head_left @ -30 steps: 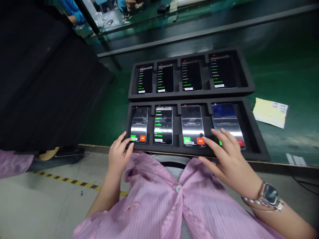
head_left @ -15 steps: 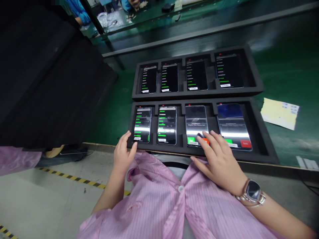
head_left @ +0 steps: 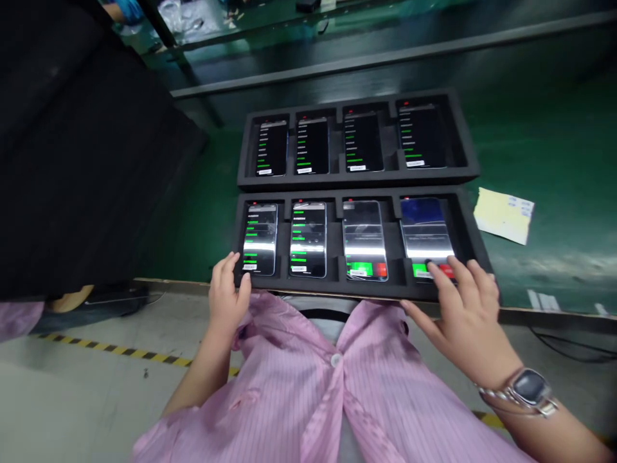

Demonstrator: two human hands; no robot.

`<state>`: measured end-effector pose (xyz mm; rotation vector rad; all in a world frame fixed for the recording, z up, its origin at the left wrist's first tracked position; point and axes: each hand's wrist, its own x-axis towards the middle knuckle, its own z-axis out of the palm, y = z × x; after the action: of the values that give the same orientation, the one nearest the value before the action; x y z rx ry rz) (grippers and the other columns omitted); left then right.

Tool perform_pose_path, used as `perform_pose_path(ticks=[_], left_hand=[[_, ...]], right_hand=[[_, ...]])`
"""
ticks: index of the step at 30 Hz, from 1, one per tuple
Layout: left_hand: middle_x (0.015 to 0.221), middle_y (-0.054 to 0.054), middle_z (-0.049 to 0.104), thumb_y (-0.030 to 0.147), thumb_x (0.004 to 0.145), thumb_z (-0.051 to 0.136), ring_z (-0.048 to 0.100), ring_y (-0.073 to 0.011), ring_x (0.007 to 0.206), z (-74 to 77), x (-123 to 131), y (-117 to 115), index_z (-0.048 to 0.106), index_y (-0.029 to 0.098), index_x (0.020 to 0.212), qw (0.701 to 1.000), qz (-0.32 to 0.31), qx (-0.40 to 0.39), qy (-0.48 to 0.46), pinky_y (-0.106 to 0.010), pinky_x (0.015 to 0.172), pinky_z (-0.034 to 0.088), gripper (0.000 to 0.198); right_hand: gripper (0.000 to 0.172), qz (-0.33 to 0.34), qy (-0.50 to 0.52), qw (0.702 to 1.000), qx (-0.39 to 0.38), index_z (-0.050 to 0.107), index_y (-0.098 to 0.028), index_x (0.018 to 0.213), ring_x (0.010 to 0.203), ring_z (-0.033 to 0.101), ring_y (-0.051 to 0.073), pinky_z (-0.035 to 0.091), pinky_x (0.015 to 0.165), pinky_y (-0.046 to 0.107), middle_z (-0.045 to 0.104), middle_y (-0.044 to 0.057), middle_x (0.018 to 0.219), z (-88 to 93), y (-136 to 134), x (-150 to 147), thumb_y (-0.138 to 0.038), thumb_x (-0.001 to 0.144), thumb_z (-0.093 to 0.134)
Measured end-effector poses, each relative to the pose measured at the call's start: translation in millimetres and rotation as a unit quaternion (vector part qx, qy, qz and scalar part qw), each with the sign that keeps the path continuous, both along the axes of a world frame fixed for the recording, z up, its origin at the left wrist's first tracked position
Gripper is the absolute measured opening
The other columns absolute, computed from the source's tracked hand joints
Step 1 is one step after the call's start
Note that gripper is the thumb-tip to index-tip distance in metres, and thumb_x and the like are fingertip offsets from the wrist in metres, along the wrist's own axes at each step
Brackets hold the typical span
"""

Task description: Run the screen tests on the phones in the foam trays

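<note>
Right hand [head_left: 465, 315], loosely spread, and left hand [head_left: 227, 294], half-open, hold nothing along the near tray [head_left: 334, 238]; the right jumps from the neighbouring phone [head_left: 365, 225] to the end phone [head_left: 427, 225] beneath it; screen-tapping seemingly moves along; beyond, the yellow note [head_left: 504, 215], and leftward, white labels [head_left: 299, 269], prove unreadable.

- I'm on a factory floor, at a long green workbench [head_left: 569, 257].
- Two black foam trays [head_left: 359, 181] before me seat eight smartphones [head_left: 307, 241].
- Black-and-yellow hazard tape [head_left: 128, 352] lines the floor [head_left: 96, 405].
- Beyond, a co-worker's blue sleeve [head_left: 129, 11].
</note>
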<state>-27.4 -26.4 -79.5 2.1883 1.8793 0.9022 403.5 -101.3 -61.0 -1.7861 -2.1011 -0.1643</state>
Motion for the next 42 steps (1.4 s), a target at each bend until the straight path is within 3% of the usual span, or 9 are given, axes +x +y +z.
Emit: perform_pose_path(ticks=[6, 12, 17, 22, 26, 29, 34, 37, 42], left_hand=[[0.142, -0.019, 0.058, 0.037, 0.105, 0.048, 0.054, -0.0314, 0.139, 4.5, 4.3, 0.9, 0.050, 0.017, 0.148, 1.000, -0.008, 0.000, 0.025, -0.053, 0.117, 0.045, 0.047], [0.151, -0.019, 0.044, 0.048, 0.105, 0.055, 0.043, -0.0372, 0.144, 39.6, 43.5, -6.1, 0.061, 0.024, 0.138, 0.989, -0.091, -0.033, 0.116, -0.068, 0.124, 0.028, 0.041], [0.155, -0.020, 0.039, 0.065, 0.097, 0.062, 0.043, -0.0435, 0.141, 56.2, 69.5, -5.7, 0.063, 0.027, 0.143, 0.960, -0.164, -0.128, 0.190, -0.078, 0.121, 0.025, 0.060], [0.163, -0.017, 0.038, 0.071, 0.090, 0.069, 0.040, -0.0477, 0.143, 51.0, 79.7, 28.0, 0.063, 0.032, 0.146, 0.956, -0.134, -0.157, 0.210, -0.081, 0.120, 0.021, 0.069], [0.166, -0.014, 0.035, 0.068, 0.093, 0.066, 0.038, -0.0490, 0.146, 49.4, 91.7, 72.7, 0.062, 0.035, 0.147, 0.962, -0.094, -0.167, 0.194, -0.079, 0.123, 0.019, 0.063], [0.168, -0.013, 0.034, 0.067, 0.095, 0.064, 0.037, -0.0493, 0.149, 51.5, 97.3, 91.7, 0.064, 0.035, 0.145, 0.964, -0.078, -0.180, 0.178, -0.079, 0.124, 0.016, 0.059], [0.171, -0.015, 0.025, 0.065, 0.096, 0.066, 0.028, -0.0422, 0.156, 54.2, 90.5, 74.8, 0.058, 0.033, 0.149, 0.981, -0.100, -0.094, 0.135, -0.074, 0.127, 0.011, 0.063], [0.170, -0.016, 0.029, 0.066, 0.095, 0.066, 0.027, -0.0420, 0.156, 49.1, 83.3, 58.4, 0.057, 0.030, 0.148, 0.985, -0.115, -0.043, 0.125, -0.074, 0.127, 0.009, 0.064], [0.169, -0.019, 0.031, 0.064, 0.096, 0.065, 0.019, -0.0444, 0.159, 31.0, 82.3, 56.3, 0.060, 0.024, 0.143, 0.986, -0.112, -0.054, 0.112, -0.070, 0.125, 0.026, 0.061]], right_hand=[[0.067, 0.010, 0.005, 1.000, 0.011, 0.043, -0.018, 0.157, 0.149, 0.037, 0.051, 0.032, 0.119, 0.073, 0.047, 0.027, 0.154, -4.2, 4.4, -3.3, -0.060, 0.105, 0.047], [0.059, 0.073, 0.031, 0.997, 0.016, 0.053, -0.013, 0.146, 0.144, 0.044, 0.050, 0.037, 0.116, 0.073, 0.049, 0.030, 0.149, 13.6, 29.9, -30.0, -0.057, 0.106, 0.047], [0.064, 0.069, -0.029, 0.996, -0.043, 0.068, -0.015, 0.131, 0.127, 0.056, 0.051, 0.037, 0.105, 0.083, 0.049, 0.030, 0.143, 19.2, 36.5, -42.0, -0.064, 0.107, 0.033], [0.077, 0.015, -0.050, 0.996, -0.077, 0.071, -0.017, 0.135, 0.125, 0.051, 0.059, 0.031, 0.097, 0.092, 0.047, 0.031, 0.145, 16.6, 63.7, -42.1, -0.073, 0.102, 0.030], [0.070, -0.044, -0.031, 0.991, -0.122, 0.068, -0.020, 0.141, 0.128, 0.047, 0.060, 0.029, 0.102, 0.090, 0.044, 0.029, 0.150, 17.2, 104.1, -39.6, -0.072, 0.099, 0.046], [0.066, -0.071, -0.014, 0.987, -0.141, 0.068, -0.023, 0.141, 0.131, 0.046, 0.059, 0.027, 0.105, 0.089, 0.041, 0.026, 0.155, 19.9, 119.6, -40.3, -0.069, 0.097, 0.054], [0.066, -0.032, -0.001, 0.997, -0.069, 0.061, -0.022, 0.148, 0.144, 0.035, 0.056, 0.023, 0.112, 0.086, 0.027, 0.025, 0.165, 24.7, 98.2, -47.3, -0.068, 0.103, 0.042], [0.067, 0.004, 0.000, 0.999, -0.049, 0.057, -0.019, 0.150, 0.150, 0.027, 0.056, 0.021, 0.114, 0.084, 0.027, 0.027, 0.165, 22.9, 80.0, -51.9, -0.065, 0.105, 0.040], [0.067, 0.024, 0.030, 0.998, -0.040, 0.051, -0.011, 0.153, 0.151, 0.028, 0.053, 0.024, 0.118, 0.080, 0.033, 0.031, 0.161, 8.3, 76.5, -54.8, -0.058, 0.106, 0.046]])
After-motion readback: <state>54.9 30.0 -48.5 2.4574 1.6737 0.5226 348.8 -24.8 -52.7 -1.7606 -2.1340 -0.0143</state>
